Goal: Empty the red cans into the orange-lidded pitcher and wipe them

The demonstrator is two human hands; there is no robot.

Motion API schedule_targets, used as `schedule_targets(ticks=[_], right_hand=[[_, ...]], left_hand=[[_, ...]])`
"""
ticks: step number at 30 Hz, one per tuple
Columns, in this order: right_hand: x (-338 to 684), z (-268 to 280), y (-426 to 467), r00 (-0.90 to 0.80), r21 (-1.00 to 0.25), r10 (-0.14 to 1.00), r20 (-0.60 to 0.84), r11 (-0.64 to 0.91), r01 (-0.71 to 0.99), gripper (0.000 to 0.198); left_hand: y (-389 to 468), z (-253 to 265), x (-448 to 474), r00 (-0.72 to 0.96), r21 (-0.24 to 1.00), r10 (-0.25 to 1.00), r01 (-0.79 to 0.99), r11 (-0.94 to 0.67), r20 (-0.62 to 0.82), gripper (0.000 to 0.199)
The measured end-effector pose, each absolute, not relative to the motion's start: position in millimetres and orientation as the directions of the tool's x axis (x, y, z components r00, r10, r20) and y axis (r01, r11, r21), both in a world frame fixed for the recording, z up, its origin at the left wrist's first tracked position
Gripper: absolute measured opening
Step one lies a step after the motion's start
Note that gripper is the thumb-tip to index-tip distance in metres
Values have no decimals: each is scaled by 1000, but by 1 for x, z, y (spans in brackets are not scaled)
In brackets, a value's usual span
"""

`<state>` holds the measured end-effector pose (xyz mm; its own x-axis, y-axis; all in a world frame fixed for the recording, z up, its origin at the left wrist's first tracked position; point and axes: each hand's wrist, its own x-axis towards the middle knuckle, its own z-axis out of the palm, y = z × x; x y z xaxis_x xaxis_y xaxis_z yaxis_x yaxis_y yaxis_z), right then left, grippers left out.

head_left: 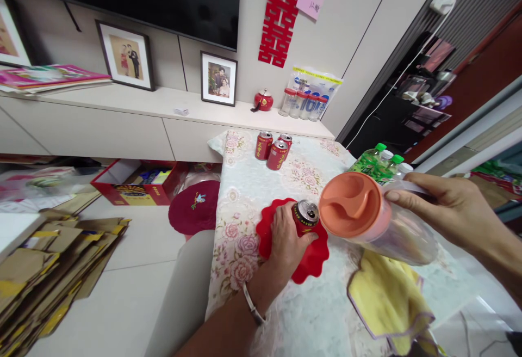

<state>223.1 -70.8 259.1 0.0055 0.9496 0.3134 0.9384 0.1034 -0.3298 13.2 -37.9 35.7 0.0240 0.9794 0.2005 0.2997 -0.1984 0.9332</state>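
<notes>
My left hand (285,237) is wrapped around a red and black drink can (305,216) with its top opened, over a red scalloped tray (299,270). My right hand (444,196) grips the handle of a clear plastic pitcher (408,237). The pitcher tilts toward the can, its orange lid (348,204) close beside the can's top. Whether liquid flows between them cannot be made out. Below the pitcher lies a yellow cloth (387,302) with a purple edge.
Three red cans (277,155) stand at the table's far side. Green-capped bottles (379,158) are at the right. Behind, a white cabinet (183,106) holds picture frames, a small red pot (263,100) and glass jars (302,105). Flattened cardboard (53,264) lies on the floor at left.
</notes>
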Motion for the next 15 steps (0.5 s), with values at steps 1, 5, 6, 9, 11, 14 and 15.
schedule_targets(ticks=[1,5,6,9,11,14,15], right_hand=[[224,259,-71,15,-339,953,303,93,936,72],[226,258,-72,36,-354,956,291,73,933,69],[226,258,-72,41,-358,958,285,66,931,69],[226,257,-71,51,-366,961,273,55,929,69],[226,257,-71,60,-386,962,266,49,921,67],[226,258,-71,70,-395,959,273,45,918,68],[226,258,-71,66,-387,958,280,50,921,68]], left_hand=[[-38,36,13,23,933,979,301,-198,201,73],[-38,35,14,15,931,980,309,-195,200,73],[-38,34,14,14,930,980,311,-195,201,73],[-38,35,14,18,929,979,312,-200,205,72],[-38,35,13,21,928,977,311,-206,210,70],[-38,34,13,22,926,976,311,-211,215,69],[-38,33,13,22,927,976,311,-211,215,69]])
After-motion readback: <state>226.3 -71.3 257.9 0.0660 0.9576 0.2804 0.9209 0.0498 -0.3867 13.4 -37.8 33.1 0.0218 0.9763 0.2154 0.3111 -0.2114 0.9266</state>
